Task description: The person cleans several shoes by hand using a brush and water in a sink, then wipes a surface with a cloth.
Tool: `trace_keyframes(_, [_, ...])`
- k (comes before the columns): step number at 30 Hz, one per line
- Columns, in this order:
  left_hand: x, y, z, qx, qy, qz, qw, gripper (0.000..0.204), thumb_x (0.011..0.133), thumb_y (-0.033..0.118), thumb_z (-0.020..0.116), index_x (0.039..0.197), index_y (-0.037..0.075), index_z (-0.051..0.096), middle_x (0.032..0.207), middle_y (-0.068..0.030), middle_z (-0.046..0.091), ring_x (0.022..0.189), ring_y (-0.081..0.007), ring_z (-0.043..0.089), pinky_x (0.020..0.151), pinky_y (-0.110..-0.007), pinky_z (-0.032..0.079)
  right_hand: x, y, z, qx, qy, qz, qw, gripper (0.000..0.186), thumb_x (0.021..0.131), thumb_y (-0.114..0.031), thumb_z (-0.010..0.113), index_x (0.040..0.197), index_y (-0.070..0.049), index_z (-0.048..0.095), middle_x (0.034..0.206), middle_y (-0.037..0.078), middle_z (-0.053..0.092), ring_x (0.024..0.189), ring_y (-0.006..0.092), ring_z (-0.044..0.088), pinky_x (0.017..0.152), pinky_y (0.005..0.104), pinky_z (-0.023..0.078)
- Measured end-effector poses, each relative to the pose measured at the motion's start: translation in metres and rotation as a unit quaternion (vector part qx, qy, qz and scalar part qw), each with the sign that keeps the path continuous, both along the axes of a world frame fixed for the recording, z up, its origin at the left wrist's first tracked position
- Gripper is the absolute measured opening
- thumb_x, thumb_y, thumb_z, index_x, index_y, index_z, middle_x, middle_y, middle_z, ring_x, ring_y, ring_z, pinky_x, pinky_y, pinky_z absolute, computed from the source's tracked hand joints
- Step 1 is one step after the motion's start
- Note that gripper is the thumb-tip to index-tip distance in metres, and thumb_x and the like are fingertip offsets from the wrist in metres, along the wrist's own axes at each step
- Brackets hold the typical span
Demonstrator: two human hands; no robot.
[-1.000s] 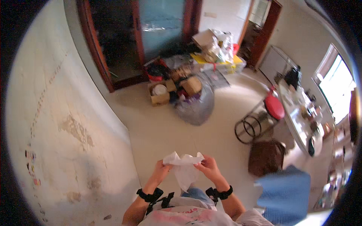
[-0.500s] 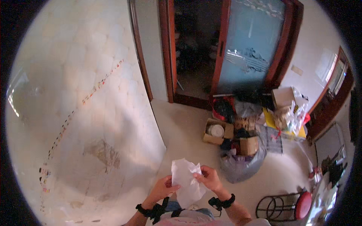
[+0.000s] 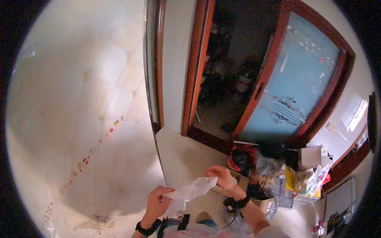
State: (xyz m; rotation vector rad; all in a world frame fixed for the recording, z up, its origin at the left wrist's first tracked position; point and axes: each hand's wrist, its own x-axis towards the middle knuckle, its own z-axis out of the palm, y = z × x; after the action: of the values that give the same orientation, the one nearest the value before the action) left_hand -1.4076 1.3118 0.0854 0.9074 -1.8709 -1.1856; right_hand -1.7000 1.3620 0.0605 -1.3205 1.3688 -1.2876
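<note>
A creased white sheet of paper [image 3: 192,190] stretches in front of my body, slanting upward to the right. My left hand [image 3: 157,201] pinches its left end between thumb and fingers. My right hand [image 3: 223,181] is at the sheet's right end, with its fingers curled and a little blurred; the exact grip there is partly hidden. Both wrists wear black bands. Below the sheet, my clothed lap shows at the lower edge.
A pale tiled wall [image 3: 99,139] with a coloured decorative strip rises at left. Ahead stands a sliding door with a frosted blue glass panel [image 3: 293,79]. Bags, boxes and a red bag [image 3: 243,156] are piled by the door. A wire rack [image 3: 283,194] stands at right.
The view has swung up and left. The paper, hanging upright before, now lies stretched sideways. My right hand has moved higher and away from the left one.
</note>
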Motion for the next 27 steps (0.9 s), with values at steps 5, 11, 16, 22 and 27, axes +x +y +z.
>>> trace_keyframes(5, [-0.026, -0.042, -0.003, 0.012, -0.063, 0.065, 0.996, 0.032, 0.067, -0.006, 0.055, 0.094, 0.007, 0.066, 0.086, -0.0093, 0.057, 0.069, -0.0199, 0.056, 0.057, -0.026, 0.046, -0.029, -0.142, 0.018, 0.033, 0.094, 0.087, 0.991, 0.025, 0.088, -0.015, 0.056, 0.108, 0.000, 0.058, 0.104, 0.007, 0.061, 0.094, 0.0156, 0.057, 0.085, 0.0303, 0.047])
trace_keyframes(11, [-0.057, -0.060, 0.000, 0.026, -0.068, 0.210, 0.975, 0.032, 0.067, -0.007, 0.053, 0.095, 0.005, 0.065, 0.087, -0.0121, 0.058, 0.075, -0.0217, 0.058, 0.061, -0.028, 0.048, 0.018, -0.313, 0.009, -0.129, 0.095, 0.323, 0.933, 0.041, 0.090, -0.012, 0.052, 0.130, -0.007, 0.043, 0.115, 0.007, 0.053, 0.103, 0.0144, 0.053, 0.082, 0.0277, 0.045])
trace_keyframes(16, [-0.121, -0.079, 0.016, 0.064, -0.070, 0.330, 0.939, 0.033, 0.069, -0.006, 0.052, 0.098, 0.002, 0.064, 0.092, -0.0107, 0.058, 0.080, -0.0194, 0.058, 0.068, -0.028, 0.047, 0.075, -0.401, 0.027, -0.301, 0.204, 0.396, 0.843, 0.063, 0.084, -0.002, 0.052, 0.140, -0.007, 0.022, 0.138, 0.015, 0.027, 0.126, 0.0290, 0.031, 0.102, 0.0384, 0.032])
trace_keyframes(22, [-0.187, -0.066, 0.036, 0.075, -0.057, 0.430, 0.898, 0.034, 0.069, -0.006, 0.051, 0.100, 0.003, 0.064, 0.091, -0.0104, 0.060, 0.081, -0.0173, 0.058, 0.071, -0.027, 0.047, 0.108, -0.397, 0.044, -0.272, 0.124, 0.487, 0.821, 0.084, 0.072, 0.007, 0.051, 0.143, -0.008, 0.008, 0.145, 0.016, 0.011, 0.134, 0.0329, 0.012, 0.110, 0.0397, 0.017])
trace_keyframes(27, [-0.227, -0.088, 0.021, 0.162, 0.013, 0.471, 0.867, 0.033, 0.071, -0.005, 0.050, 0.100, 0.003, 0.064, 0.091, -0.0086, 0.061, 0.080, -0.0149, 0.058, 0.070, -0.027, 0.047, 0.101, -0.407, 0.026, -0.367, 0.086, 0.491, 0.785, 0.085, 0.065, 0.008, 0.049, 0.142, -0.007, 0.014, 0.143, 0.017, 0.019, 0.132, 0.0348, 0.019, 0.109, 0.0401, 0.020])
